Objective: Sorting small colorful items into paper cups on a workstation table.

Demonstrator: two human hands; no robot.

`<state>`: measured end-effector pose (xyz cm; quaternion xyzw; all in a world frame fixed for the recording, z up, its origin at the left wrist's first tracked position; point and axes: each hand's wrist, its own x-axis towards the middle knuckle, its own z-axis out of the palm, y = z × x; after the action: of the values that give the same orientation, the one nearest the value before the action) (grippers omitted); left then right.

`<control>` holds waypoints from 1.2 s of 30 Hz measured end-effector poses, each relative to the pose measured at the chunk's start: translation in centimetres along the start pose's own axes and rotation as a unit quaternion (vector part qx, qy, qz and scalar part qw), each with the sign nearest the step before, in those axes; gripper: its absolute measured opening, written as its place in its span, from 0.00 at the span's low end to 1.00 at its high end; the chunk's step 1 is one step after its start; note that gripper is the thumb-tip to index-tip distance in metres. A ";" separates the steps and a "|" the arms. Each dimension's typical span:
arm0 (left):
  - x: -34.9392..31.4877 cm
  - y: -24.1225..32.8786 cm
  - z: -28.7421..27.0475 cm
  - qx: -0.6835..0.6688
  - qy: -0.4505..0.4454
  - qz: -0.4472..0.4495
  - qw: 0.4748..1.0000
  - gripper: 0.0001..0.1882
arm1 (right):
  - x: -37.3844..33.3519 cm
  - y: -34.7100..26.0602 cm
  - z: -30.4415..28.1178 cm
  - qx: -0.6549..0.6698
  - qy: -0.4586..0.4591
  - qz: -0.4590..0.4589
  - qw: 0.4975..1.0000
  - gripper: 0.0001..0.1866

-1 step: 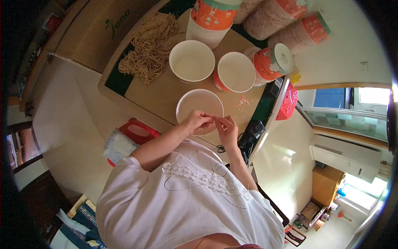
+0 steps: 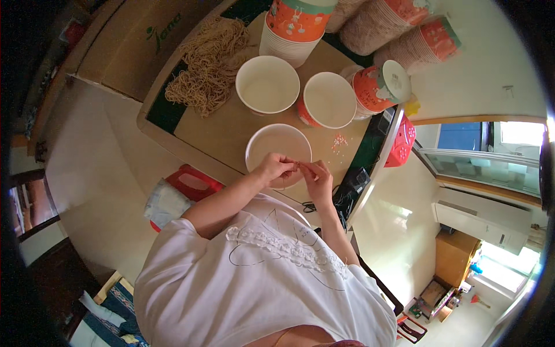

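My left hand [image 2: 276, 168] and my right hand [image 2: 317, 178] meet fingertip to fingertip over the near rim of a white paper bucket [image 2: 278, 139]. Both are closed in a pinch; what lies between the fingers is too small to make out. Beyond this bucket stand a wide white bucket [image 2: 267, 85] and, to its right, another with an orange outside [image 2: 329, 100]. Small white and orange-pink bits [image 2: 339, 143] are scattered on the tabletop right of my hands. A tangled heap of tan string [image 2: 211, 63] lies at the far left.
Tall stacks of orange-printed paper buckets [image 2: 295, 29] stand along the far side. An orange tub with a white end [image 2: 381, 87] is at the right. Dark cables and a black adapter [image 2: 359, 179] lie by the right edge. A red stool [image 2: 193, 182] with a whitish packet stands left.
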<state>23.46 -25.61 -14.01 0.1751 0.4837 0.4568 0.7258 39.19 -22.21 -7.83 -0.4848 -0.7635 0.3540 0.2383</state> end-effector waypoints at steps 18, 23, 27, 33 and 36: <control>0.0 1.2 -0.1 -0.183 -0.024 -0.164 0.969 0.07 | 0.2 1.1 0.4 0.094 0.000 0.030 0.995 0.03; 0.9 0.4 -0.8 -0.185 -0.076 -0.164 0.966 0.07 | 0.0 0.9 0.6 0.106 0.029 0.023 0.994 0.04; 0.4 1.2 -0.5 -0.178 -0.057 -0.184 0.965 0.06 | -0.1 0.8 0.6 0.112 0.029 0.021 0.993 0.05; 0.9 0.5 -1.1 -0.141 -0.065 -0.189 0.970 0.05 | 0.0 1.0 0.4 0.087 0.016 -0.004 0.996 0.05; 0.8 1.0 -1.2 -0.103 -0.090 -0.195 0.971 0.06 | 0.0 1.7 0.3 0.112 0.000 0.013 0.994 0.05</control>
<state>22.01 -24.67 -14.26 0.0419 0.3912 0.3358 0.8558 39.94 -21.80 -9.32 -0.4651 -0.7127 0.4402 0.2862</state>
